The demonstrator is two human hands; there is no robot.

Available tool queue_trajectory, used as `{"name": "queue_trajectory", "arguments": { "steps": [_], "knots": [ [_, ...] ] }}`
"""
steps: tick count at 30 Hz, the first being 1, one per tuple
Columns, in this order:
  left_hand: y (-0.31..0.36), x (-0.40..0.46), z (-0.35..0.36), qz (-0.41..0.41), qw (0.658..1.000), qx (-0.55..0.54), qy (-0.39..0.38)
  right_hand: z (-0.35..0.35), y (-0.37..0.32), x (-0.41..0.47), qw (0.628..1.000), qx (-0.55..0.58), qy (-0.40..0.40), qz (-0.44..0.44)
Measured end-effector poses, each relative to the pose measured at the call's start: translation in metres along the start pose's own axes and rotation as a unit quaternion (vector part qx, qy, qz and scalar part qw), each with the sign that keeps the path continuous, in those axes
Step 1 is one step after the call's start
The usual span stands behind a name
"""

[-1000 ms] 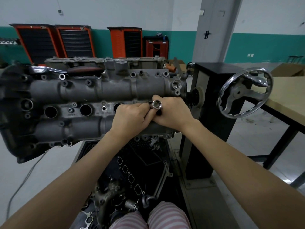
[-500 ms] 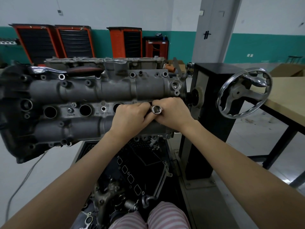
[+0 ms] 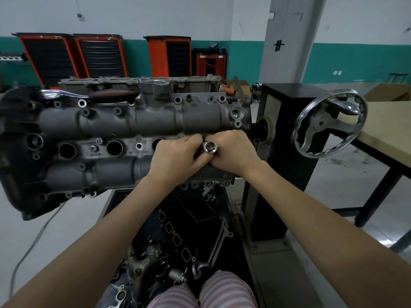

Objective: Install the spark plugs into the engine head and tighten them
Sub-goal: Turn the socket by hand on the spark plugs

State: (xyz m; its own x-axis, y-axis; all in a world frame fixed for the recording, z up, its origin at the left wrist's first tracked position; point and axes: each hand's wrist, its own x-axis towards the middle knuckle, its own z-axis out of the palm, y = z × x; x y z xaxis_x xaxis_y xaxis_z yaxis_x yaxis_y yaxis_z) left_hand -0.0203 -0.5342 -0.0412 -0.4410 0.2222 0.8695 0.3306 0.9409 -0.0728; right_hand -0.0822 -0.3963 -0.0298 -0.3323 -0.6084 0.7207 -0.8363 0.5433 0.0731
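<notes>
Two hands meet over the rightmost plug well of the engine head (image 3: 124, 121). Right hand (image 3: 233, 152) fingers curl round a chrome socket (image 3: 209, 148), open hex end facing the camera, the rest hidden in the grip. Left hand (image 3: 178, 158) fingers curled, tips pinching at the socket's left side. Spark plug itself not visible; cannot tell if it sits inside the socket. Three open plug wells (image 3: 114, 148) lie in a row left of the hands. A ratchet handle (image 3: 89, 94) rests on top of the head, well apart. Handwheel (image 3: 329, 124) on the stand to the right, desk (image 3: 387, 121) beyond it. Loose engine parts (image 3: 178, 236) lie below the head.
</notes>
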Motion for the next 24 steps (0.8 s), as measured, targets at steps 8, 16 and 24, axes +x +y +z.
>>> {"name": "queue_trajectory", "arguments": {
  "steps": [8,16,24],
  "knots": [
    [-0.0026,-0.0017,0.0038,0.017,0.999,-0.008,0.028,-0.0026,-0.0021,0.0009,1.000,0.010,0.007,0.011],
    [0.0023,-0.0013,0.0017,0.014,1.000,-0.008,-0.004,-0.0007,0.0011,-0.0003,1.000,0.000,0.011,-0.011],
    [-0.0052,-0.0025,0.0045,-0.003,1.000,-0.025,0.013,-0.0018,-0.0017,0.0011,1.000,0.013,0.011,0.012]
  ]
}}
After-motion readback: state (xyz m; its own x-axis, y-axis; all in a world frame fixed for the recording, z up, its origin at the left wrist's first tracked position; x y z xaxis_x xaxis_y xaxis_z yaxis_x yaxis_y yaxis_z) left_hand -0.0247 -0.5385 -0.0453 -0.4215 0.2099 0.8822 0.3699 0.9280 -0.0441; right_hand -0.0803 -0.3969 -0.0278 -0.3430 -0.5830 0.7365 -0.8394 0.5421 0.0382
